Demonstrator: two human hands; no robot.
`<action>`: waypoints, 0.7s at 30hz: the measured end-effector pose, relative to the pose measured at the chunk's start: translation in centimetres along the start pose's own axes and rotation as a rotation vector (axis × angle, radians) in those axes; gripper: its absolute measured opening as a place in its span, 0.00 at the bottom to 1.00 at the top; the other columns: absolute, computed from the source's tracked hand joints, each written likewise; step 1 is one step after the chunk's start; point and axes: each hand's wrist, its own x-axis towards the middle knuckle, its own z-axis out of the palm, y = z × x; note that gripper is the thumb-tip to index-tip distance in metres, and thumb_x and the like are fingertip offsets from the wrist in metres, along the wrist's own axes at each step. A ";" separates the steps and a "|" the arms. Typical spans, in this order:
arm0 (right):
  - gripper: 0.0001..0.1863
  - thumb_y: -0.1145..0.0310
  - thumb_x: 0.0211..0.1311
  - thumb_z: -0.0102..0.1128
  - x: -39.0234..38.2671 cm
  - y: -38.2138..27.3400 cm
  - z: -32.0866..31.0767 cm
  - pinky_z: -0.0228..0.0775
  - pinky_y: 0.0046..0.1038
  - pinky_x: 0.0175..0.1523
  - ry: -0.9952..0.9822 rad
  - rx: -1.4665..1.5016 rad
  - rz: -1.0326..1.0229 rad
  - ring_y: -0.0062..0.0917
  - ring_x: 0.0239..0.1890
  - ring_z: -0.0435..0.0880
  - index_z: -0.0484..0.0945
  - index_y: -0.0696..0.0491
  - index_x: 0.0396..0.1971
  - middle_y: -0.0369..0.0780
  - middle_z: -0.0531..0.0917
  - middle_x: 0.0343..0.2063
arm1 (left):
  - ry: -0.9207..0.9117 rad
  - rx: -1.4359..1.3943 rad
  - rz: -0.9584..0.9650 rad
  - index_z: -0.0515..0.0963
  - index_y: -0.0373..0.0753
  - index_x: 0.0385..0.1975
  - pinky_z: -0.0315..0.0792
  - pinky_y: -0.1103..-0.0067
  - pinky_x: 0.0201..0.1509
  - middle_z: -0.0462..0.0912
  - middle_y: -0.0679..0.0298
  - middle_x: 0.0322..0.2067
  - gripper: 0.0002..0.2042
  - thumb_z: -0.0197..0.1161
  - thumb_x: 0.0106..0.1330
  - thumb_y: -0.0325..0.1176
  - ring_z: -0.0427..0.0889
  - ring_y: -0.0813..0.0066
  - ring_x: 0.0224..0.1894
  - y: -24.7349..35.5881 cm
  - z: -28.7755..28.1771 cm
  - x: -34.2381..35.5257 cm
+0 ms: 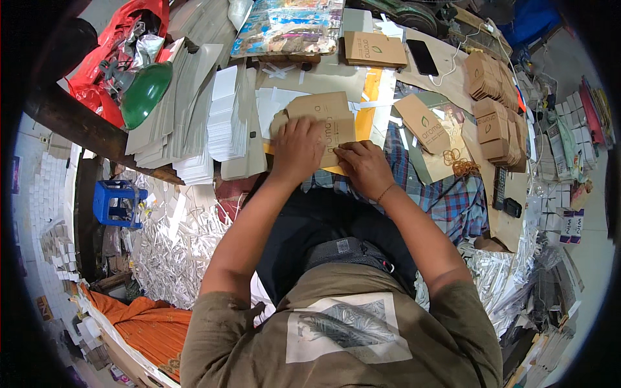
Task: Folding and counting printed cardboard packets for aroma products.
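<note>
A brown printed cardboard piece [333, 107], folded flat like a small box, lies on the worktable in front of me. My left hand [299, 143] rests flat across its left part, fingers stretched out and slightly blurred. At the lower right corner of the cardboard, my right hand [366, 167] is closed on the edge, thumb and fingers bent together. White paper strips [275, 100] lie under and beside the piece. To the right, another printed brown box [424, 123] lies flat, near a heap of rubber bands [460, 163].
Stacks of grey and white card sheets [226, 116] stand left. Bundled brown boxes [501, 129] line the right, with more boxes [375, 49] at the back beside a black phone [422, 57]. A green lamp shade [147, 96] hangs left. Paper scraps [174, 252] cover the floor.
</note>
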 end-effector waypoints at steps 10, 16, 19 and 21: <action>0.16 0.72 0.62 0.71 0.0 -0.2 -0.1 0.78 0.37 0.56 0.008 -0.078 -0.052 0.36 0.50 0.83 0.91 0.49 0.50 0.36 0.86 0.46 | -0.148 -0.077 0.038 0.87 0.45 0.58 0.75 0.61 0.66 0.83 0.62 0.49 0.21 0.68 0.64 0.23 0.81 0.55 0.57 0.6 0.1 -5.7; 0.14 0.70 0.63 0.67 -1.5 0.5 -0.1 0.78 0.35 0.56 -0.004 -0.189 -0.241 0.33 0.50 0.82 0.90 0.51 0.48 0.35 0.83 0.44 | -0.148 -0.027 0.240 0.84 0.45 0.65 0.75 0.62 0.68 0.83 0.65 0.51 0.24 0.69 0.66 0.29 0.80 0.60 0.58 -0.8 0.0 -8.2; 0.15 0.68 0.63 0.67 -2.2 0.4 -0.5 0.77 0.36 0.59 -0.008 -0.220 -0.264 0.33 0.51 0.81 0.89 0.50 0.50 0.36 0.82 0.46 | -0.127 -0.086 0.277 0.84 0.45 0.63 0.75 0.61 0.67 0.83 0.63 0.52 0.22 0.68 0.67 0.30 0.81 0.58 0.58 -1.1 -0.8 -8.4; 0.17 0.68 0.63 0.68 -1.6 0.2 -0.7 0.76 0.37 0.61 -0.029 -0.239 -0.254 0.33 0.52 0.81 0.89 0.50 0.51 0.37 0.82 0.48 | -0.205 -0.135 0.154 0.83 0.43 0.61 0.76 0.60 0.66 0.83 0.60 0.54 0.22 0.67 0.66 0.27 0.80 0.54 0.59 -0.9 -0.1 -7.4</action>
